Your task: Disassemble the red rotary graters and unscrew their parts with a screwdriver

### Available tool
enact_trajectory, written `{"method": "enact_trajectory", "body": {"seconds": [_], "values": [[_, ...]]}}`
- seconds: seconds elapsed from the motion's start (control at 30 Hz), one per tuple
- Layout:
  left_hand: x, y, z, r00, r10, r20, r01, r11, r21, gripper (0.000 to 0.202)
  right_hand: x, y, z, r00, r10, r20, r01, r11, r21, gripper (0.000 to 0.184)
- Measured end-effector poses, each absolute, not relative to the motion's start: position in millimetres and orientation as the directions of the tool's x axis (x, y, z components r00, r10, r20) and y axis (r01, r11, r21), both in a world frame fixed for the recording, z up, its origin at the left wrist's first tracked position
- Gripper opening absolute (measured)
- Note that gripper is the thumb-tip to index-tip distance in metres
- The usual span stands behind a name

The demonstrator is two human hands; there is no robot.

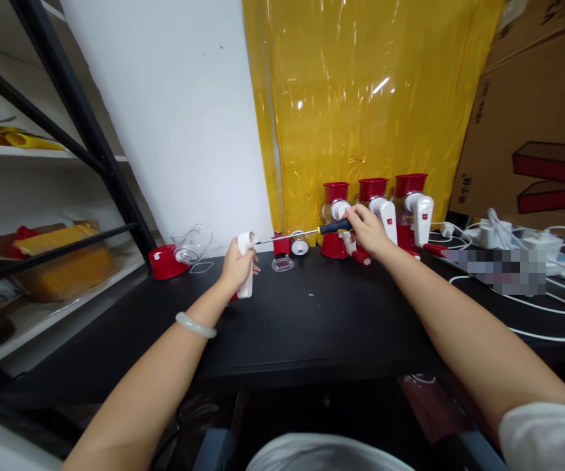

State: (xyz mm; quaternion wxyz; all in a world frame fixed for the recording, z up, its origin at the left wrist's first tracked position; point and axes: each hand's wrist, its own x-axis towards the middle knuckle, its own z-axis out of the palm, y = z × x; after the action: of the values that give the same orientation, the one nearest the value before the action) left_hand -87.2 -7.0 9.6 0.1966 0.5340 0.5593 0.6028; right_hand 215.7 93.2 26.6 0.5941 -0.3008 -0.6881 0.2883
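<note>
My left hand (pixel 237 265) is closed around a white plastic handle part (pixel 246 261) and holds it upright above the black table (pixel 311 320). My right hand (pixel 368 229) grips a screwdriver (pixel 311 233) by its black and yellow handle. The thin shaft runs left, and its tip reaches the top of the white part. A pale bangle (pixel 196 325) sits on my left wrist.
Three red and white grinder units (pixel 404 206) stand at the back against yellow plastic sheeting (pixel 361 98). Small red and clear parts (pixel 282 252) lie near them; a red base with a clear cup (pixel 179 255) sits left. White cables and power strips (pixel 532 261) crowd the right. Black shelving (pixel 66 170) stands left.
</note>
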Motion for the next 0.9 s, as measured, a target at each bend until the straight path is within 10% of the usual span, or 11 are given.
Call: {"method": "enact_trajectory", "body": {"seconds": [0.33,0.63,0.9], "values": [[-78.2,-8.1,6.3,-0.289,0.849,0.443,0.386,-0.321,0.865,0.035,216.3,98.7,33.4,-0.096,0.842,0.53,-0.257,0.494,-0.831,0.036],[-79.1,-9.0,4.9,-0.248,0.853,0.459,0.439,-0.324,0.838,0.035,231.3,105.3,3.3,-0.064,0.82,0.568,0.053,0.571,-0.819,0.034],[-78.3,-8.5,3.7,-0.225,0.857,0.462,0.48,-0.315,0.819,0.037,224.4,91.5,9.8,-0.096,0.847,0.524,-0.336,0.468,-0.818,0.039]]}}
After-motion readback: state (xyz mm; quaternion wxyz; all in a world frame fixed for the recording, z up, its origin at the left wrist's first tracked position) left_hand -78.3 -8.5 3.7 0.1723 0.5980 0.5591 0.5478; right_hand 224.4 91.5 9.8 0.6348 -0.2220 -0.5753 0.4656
